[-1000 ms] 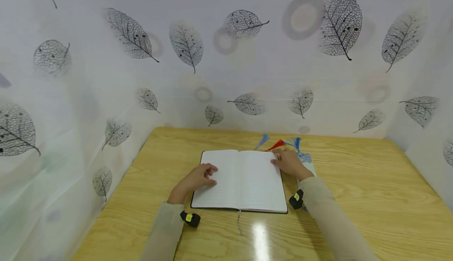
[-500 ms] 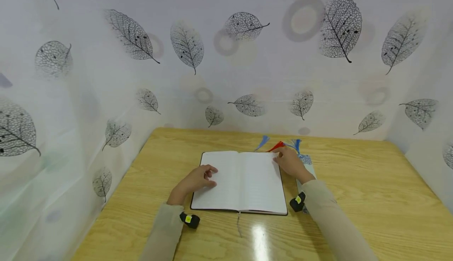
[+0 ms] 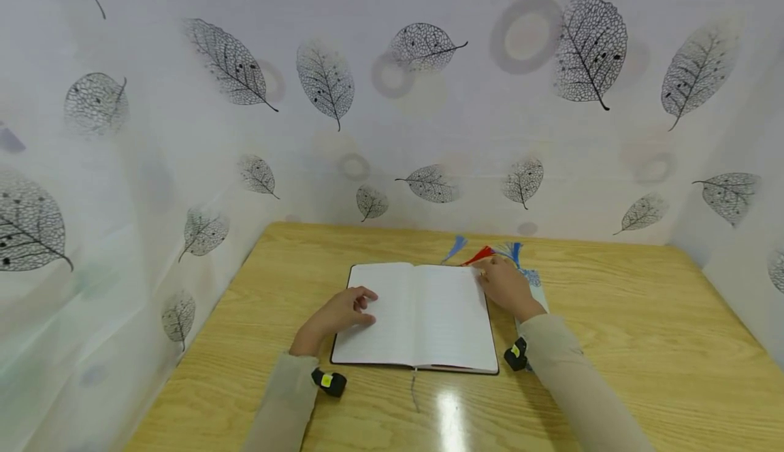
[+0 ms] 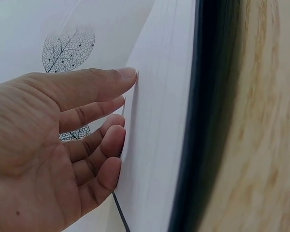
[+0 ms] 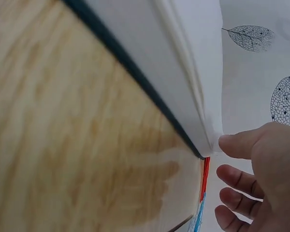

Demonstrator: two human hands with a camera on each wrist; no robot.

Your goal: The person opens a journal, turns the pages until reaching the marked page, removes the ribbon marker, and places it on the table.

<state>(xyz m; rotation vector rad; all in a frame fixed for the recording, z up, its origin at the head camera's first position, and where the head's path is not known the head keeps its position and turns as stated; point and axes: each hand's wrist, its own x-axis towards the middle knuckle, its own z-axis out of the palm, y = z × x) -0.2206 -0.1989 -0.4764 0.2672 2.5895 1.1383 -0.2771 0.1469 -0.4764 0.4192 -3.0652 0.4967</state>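
Observation:
An open notebook [image 3: 384, 316] with blank-looking pages and a dark cover lies on the wooden table. My left hand [image 3: 337, 310] is over its left page, fingertips at the paper and fingers loosely bent; the left wrist view shows this hand [image 4: 87, 140] with thumb and fingers apart. At the upper right corner is my right hand [image 3: 505, 285]. In the right wrist view the thumb of that hand [image 5: 266, 169] touches the page corner [image 5: 215, 142], while several fingers stay apart from it. A red tassel [image 3: 480, 254] pokes out past the notebook's top edge.
A pale bookmark with a blue pattern [image 3: 534, 278] lies right of the notebook, partly under the right arm. Blue tassels [image 3: 454, 248] lie behind the notebook. A thin grey ribbon [image 3: 414, 391] trails from its spine. Leaf-printed white cloth [image 3: 392, 132] surrounds the table.
The right hand has shifted slightly at the page corner, its index finger now reaching straighter along it. A sliver of red shows at the right page's lower edge. The left hand stays put.

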